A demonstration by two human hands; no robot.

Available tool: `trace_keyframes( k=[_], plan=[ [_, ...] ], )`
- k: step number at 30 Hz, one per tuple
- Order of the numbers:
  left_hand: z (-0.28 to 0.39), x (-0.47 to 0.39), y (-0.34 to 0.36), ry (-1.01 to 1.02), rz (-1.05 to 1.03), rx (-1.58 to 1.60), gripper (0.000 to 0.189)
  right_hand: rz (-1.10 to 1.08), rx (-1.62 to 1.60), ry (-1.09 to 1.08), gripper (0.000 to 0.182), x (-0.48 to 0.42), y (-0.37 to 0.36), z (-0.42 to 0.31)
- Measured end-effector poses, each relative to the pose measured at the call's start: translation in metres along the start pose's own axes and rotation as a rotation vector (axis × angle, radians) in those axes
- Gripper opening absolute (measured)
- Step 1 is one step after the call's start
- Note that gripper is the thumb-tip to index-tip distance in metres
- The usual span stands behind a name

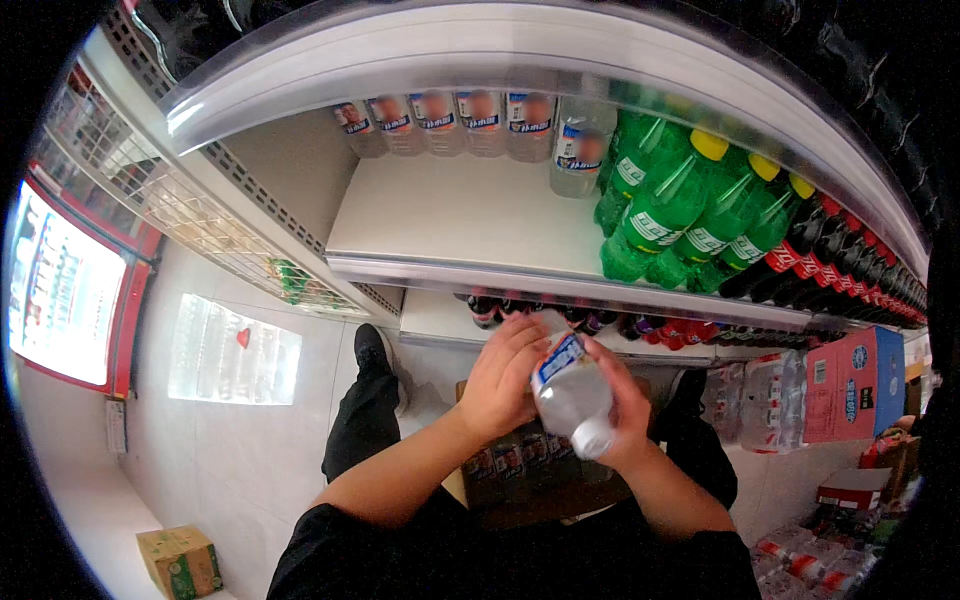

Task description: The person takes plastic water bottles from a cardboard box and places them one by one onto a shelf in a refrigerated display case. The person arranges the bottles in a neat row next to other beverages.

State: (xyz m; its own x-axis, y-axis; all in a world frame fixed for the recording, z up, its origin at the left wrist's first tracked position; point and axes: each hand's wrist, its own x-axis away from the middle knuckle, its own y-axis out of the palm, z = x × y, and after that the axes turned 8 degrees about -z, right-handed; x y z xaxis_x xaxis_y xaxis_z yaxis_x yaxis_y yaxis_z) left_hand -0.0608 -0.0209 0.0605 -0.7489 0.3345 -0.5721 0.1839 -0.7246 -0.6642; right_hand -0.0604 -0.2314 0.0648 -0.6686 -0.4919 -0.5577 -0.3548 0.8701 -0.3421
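Observation:
Both hands are on one clear plastic bottle [576,394] with a white cap and a blue-and-white label. It is tilted, its cap end towards me. My left hand [504,375] lies along its far left side, and my right hand [624,405] grips the right side near the cap. Below the hands is a brown box [555,506] holding more labelled bottles, partly hidden by my arms. In front, on the white shelf [450,214], a row of similar clear bottles [480,124] stands at the back. One clear bottle [579,154] is further forward, beside green bottles.
Green soda bottles [675,217] with yellow caps and dark cola bottles [832,247] fill the shelf's right part. Dark bottles [484,309] lie on the lower shelf. Wrapped bottle packs [772,401] and a pink-and-blue carton [851,386] stand right. A cardboard box [180,562] sits lower left.

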Motion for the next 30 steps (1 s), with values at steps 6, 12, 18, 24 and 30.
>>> trace_keyframes(
  k=[6,12,18,24,30],
  plan=[
    [-0.049,-0.003,0.002,-0.764,0.471,1.043,0.035,-0.102,0.212,0.072,0.042,-0.007,-0.007,-0.015],
    [-0.039,-0.047,-0.052,-0.649,0.702,1.429,0.042,-0.164,0.311,0.174,0.036,0.001,-0.013,-0.002],
    [-0.075,-0.030,-0.058,-0.325,0.511,1.097,0.046,-0.210,0.381,0.185,0.035,-0.005,-0.015,-0.009],
    [-0.068,-0.047,-0.082,-0.340,0.211,-0.127,0.073,-0.286,0.484,0.202,0.032,-0.007,-0.019,0.006],
    [-0.082,-0.090,-0.101,-0.656,-0.114,0.191,0.067,-0.343,0.453,0.189,0.032,-0.012,-0.016,0.008]
  ],
)
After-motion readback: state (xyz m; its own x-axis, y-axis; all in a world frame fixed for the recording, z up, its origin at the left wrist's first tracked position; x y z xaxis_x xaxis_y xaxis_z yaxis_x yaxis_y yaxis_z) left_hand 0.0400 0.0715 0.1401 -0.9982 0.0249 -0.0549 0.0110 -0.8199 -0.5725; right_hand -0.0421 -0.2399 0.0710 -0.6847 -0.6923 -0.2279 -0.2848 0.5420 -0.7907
